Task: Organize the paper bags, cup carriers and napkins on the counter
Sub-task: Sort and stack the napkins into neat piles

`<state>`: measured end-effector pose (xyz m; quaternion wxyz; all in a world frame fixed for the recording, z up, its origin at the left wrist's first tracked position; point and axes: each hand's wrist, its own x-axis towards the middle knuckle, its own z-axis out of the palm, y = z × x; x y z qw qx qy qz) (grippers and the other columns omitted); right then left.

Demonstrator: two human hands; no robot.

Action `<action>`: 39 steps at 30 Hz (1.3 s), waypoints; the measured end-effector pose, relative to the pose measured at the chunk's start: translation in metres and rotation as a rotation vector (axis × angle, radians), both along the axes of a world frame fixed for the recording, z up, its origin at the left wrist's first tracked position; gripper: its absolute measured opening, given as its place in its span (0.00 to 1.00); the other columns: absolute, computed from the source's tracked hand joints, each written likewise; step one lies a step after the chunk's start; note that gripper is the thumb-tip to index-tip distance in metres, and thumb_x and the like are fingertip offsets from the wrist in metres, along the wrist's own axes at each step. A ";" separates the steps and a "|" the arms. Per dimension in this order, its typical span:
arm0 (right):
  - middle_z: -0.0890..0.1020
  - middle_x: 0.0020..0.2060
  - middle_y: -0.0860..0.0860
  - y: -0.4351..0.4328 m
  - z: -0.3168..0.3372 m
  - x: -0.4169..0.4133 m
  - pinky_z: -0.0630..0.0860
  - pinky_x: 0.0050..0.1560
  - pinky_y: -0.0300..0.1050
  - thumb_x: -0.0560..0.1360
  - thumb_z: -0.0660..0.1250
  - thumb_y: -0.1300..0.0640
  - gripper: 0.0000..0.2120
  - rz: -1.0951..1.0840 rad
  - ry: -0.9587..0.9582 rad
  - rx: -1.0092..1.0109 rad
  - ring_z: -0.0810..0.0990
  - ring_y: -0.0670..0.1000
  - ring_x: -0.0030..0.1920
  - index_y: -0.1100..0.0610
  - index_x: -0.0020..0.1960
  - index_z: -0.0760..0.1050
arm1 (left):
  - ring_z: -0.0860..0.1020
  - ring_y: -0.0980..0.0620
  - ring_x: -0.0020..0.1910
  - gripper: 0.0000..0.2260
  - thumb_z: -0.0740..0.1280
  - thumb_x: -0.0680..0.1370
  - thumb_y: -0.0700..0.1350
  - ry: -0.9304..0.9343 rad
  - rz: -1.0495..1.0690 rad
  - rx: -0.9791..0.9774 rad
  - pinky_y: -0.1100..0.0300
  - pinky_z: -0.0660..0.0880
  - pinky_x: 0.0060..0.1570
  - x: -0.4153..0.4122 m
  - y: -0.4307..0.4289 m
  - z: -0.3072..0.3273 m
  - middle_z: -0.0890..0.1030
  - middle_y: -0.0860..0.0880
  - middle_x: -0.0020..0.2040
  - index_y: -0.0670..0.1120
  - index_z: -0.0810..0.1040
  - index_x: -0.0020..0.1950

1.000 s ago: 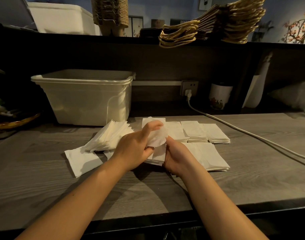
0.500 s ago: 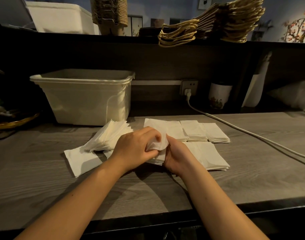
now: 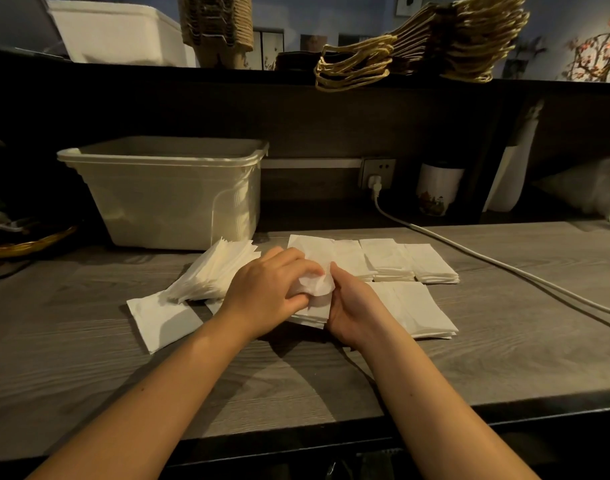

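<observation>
A white napkin is bent over between my two hands at the middle of the grey counter. My left hand pinches its left edge and my right hand holds its right side over a small stack. A fanned pile of loose napkins lies to the left, with a single napkin in front of it. Neat napkin stacks line up behind and to the right. Paper bags with rope handles and stacked cup carriers sit on the upper shelf.
A cream plastic bin stands at the back left of the counter. A white power cable runs from a wall socket across the right side. A mug stands at the back. A white tub is on the shelf.
The napkin was raised in my left hand; it has come down and folded over between both hands, close above the small stack. My right hand has barely moved.
</observation>
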<state>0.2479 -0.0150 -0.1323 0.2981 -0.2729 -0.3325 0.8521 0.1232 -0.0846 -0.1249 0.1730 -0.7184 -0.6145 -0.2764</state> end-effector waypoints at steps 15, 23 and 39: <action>0.79 0.56 0.65 -0.002 0.003 0.002 0.78 0.51 0.51 0.80 0.55 0.63 0.14 -0.014 -0.037 0.032 0.81 0.58 0.51 0.66 0.64 0.68 | 0.73 0.58 0.46 0.15 0.71 0.71 0.52 -0.166 0.104 -0.108 0.70 0.67 0.39 0.001 -0.002 0.005 0.69 0.59 0.50 0.51 0.74 0.54; 0.79 0.57 0.63 -0.004 0.004 0.000 0.81 0.47 0.53 0.81 0.55 0.62 0.17 0.000 -0.053 0.028 0.81 0.59 0.52 0.62 0.69 0.64 | 0.73 0.63 0.44 0.09 0.62 0.77 0.54 -0.675 0.011 -0.070 0.76 0.68 0.38 0.004 -0.001 0.009 0.76 0.59 0.45 0.51 0.75 0.49; 0.79 0.55 0.63 -0.003 0.000 0.001 0.80 0.49 0.53 0.82 0.54 0.58 0.15 -0.012 -0.055 0.032 0.81 0.59 0.52 0.63 0.66 0.68 | 0.76 0.61 0.49 0.13 0.62 0.79 0.41 -0.698 -0.064 -0.214 0.68 0.76 0.47 0.003 -0.002 0.005 0.78 0.61 0.51 0.59 0.77 0.54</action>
